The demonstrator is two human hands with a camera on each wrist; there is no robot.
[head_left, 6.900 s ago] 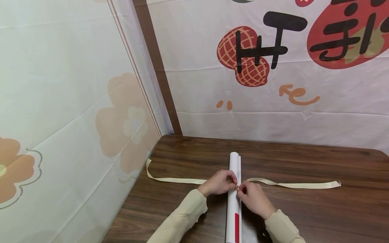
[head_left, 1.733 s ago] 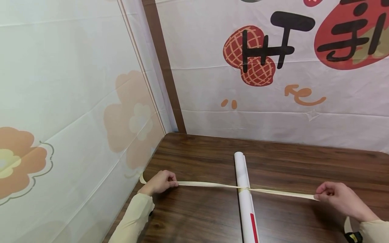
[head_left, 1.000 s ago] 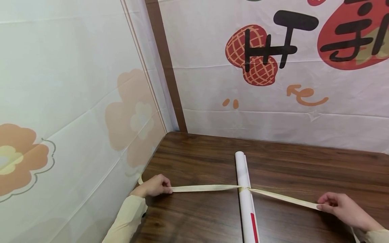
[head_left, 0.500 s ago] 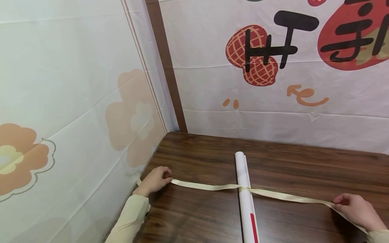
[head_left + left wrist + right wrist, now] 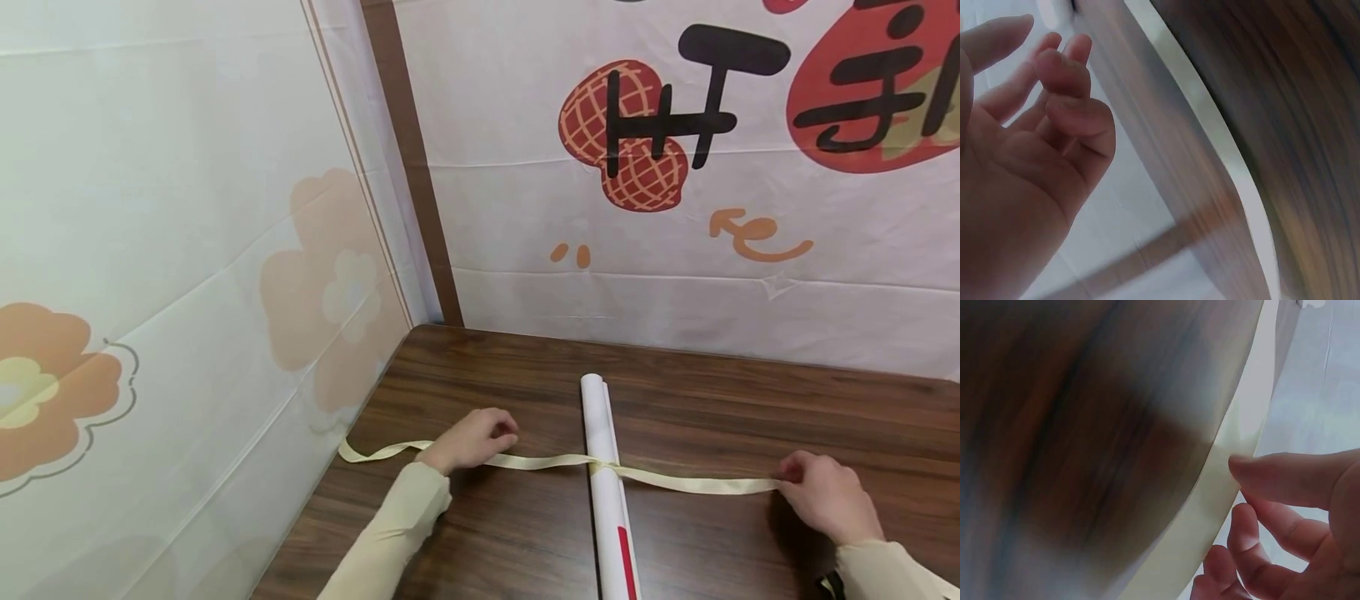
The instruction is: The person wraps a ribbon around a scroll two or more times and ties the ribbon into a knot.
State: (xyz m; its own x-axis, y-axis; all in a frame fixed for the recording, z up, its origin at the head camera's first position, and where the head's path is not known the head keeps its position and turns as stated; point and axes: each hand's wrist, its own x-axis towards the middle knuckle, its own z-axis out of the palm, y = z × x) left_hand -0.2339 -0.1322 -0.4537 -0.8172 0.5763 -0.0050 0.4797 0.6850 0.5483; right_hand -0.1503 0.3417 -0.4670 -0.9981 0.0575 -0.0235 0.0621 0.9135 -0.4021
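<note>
While the left fingers (image 5: 1082,119) curl loosely, holding nothing, beside the ribbon (image 5: 693,485), the right fingers (image 5: 1245,531) pinch its edge.

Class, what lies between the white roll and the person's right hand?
A stretch of cream ribbon runs between the white roll and the right hand, across the brown tabletop; the head view shows this.

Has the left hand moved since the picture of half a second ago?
Yes: in the head view, the left hand has moved right, closer to the white roll.
</note>
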